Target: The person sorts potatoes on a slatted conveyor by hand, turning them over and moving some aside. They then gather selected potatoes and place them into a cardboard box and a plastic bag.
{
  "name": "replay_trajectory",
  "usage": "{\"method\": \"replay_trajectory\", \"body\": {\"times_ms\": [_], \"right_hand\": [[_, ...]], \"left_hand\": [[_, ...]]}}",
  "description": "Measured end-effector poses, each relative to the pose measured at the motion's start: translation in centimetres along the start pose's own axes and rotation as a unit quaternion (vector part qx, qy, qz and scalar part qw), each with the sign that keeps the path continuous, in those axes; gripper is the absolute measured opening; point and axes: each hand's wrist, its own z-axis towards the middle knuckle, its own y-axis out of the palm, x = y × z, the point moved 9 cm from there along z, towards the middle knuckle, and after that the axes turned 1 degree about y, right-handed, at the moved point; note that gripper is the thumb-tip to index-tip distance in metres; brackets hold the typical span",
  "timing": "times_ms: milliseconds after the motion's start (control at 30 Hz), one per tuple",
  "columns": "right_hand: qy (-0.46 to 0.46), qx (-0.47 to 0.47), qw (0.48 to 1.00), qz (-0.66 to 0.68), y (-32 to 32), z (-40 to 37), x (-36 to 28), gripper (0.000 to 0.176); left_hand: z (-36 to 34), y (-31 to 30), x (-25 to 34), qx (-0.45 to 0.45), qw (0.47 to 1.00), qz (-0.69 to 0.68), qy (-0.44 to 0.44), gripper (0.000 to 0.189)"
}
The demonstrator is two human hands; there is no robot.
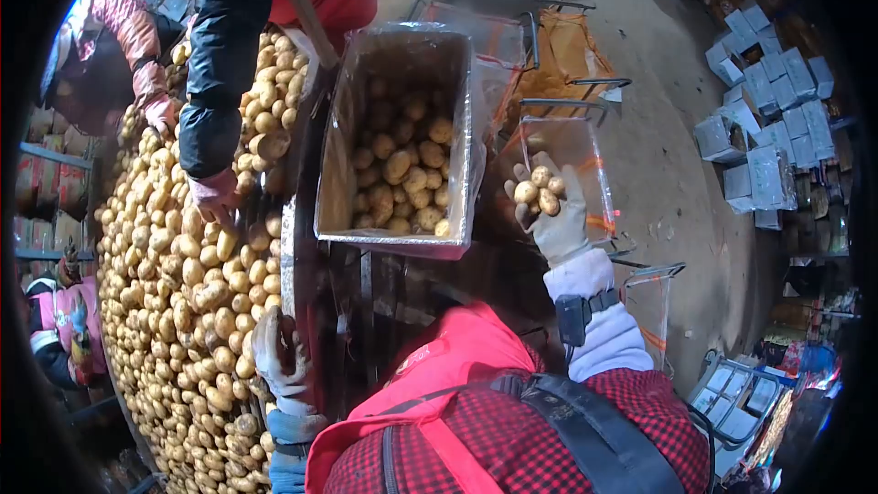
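Note:
My right hand [560, 220], in a pale work glove, holds several small potatoes [541, 188] on its upturned palm and fingers. It is above a clear bag with orange stripes [590, 165] on a metal frame. My left hand [279, 357], also gloved, is at the edge of a large heap of potatoes [197, 311]. Its fingers are apart, with a dark gap between them, and I see nothing held there. Ahead of me, between the heap and the bags, stands a plastic-lined box [402, 240] partly filled with potatoes.
Across the heap, a co-worker's gloved hand [216, 197] reaches into the potatoes from a dark sleeve [224, 64]. Another person's hand [162, 115] is farther left. An orange mesh bag [558, 46] hangs beyond the box. White cartons [777, 82] are stacked at right.

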Motion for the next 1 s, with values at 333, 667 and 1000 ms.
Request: {"method": "replay_trajectory", "body": {"times_ms": [333,667,1000], "right_hand": [[-0.108,-0.093,0.988,-0.052,8.3,23.1,-12.2,0.037],[0.128,-0.276,0.94,-0.157,13.2,2.9,7.0,0.066],[0.193,-0.182,0.939,-0.218,2.1,-7.3,9.3,0.043]], "left_hand": [[0.6,0.1,0.5,-0.029,0.999,0.016,-0.005,0.062],[3.1,-0.1,3.6,0.022,0.995,-0.057,-0.081,0.045],[7.8,7.3,18.5,-0.153,0.959,-0.158,0.177,0.069]]}}
